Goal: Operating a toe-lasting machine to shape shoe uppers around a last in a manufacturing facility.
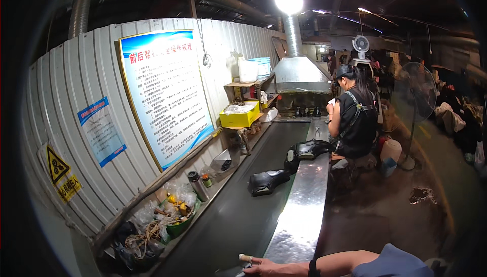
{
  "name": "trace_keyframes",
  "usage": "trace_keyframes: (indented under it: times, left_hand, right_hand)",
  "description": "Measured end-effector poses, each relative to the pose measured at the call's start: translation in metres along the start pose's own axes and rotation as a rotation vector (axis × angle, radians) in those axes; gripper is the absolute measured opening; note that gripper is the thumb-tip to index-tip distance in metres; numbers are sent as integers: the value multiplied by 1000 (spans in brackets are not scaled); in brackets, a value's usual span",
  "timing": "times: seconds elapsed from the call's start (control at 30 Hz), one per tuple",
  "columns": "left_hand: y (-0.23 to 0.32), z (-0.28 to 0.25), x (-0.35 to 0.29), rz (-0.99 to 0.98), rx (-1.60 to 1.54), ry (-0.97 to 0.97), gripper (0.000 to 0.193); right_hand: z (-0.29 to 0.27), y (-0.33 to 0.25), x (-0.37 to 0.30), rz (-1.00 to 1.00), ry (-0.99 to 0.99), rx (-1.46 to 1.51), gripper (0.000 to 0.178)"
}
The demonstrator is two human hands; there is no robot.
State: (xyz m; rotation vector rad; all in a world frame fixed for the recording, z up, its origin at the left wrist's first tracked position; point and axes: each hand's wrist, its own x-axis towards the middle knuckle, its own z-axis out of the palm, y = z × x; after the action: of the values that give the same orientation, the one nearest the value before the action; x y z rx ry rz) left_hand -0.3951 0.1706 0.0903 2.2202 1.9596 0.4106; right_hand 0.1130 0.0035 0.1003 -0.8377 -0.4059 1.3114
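My right hand (264, 267) reaches in at the lower edge, over the near end of a dark conveyor belt (231, 218). A pale wrap covers one fingertip. The fingers seem closed on a small greyish thing, mostly cut off by the frame, and I cannot make out what it is. My left hand is out of view. Farther along, a black shoe (268, 181) lies on the belt. Beyond it, a second black shoe (291, 160) stands by the belt's right edge, and another black shoe (311, 148) rests on the shiny metal ledge (299, 211).
A seated person (355, 112) works right of the ledge. Beyond stands a metal hood (302, 76) with more shoes beneath. Left of the belt are a thermos (198, 184), a heap of bags and cords (152, 229) and a yellow box (238, 118). A fan (416, 89) stands right.
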Motion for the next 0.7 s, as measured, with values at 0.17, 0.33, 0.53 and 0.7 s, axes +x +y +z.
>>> trace_keyframes:
  times: [0.17,0.33,0.53,0.7]
  left_hand:
    - [188,-18,-67,416,445,-90,81]
    - [334,13,-128,769,132,9,53]
    - [394,124,-217,1002,-70,259,39]
    - [404,137,-218,1021,-350,-114,19]
  right_hand:
    - [-62,-46,-55,352,270,-106,62]
    - [-173,-33,-79,250,414,98,50]
    - [-198,-49,-106,152,467,280,40]
    - [-187,-73,-126,36,461,101,45]
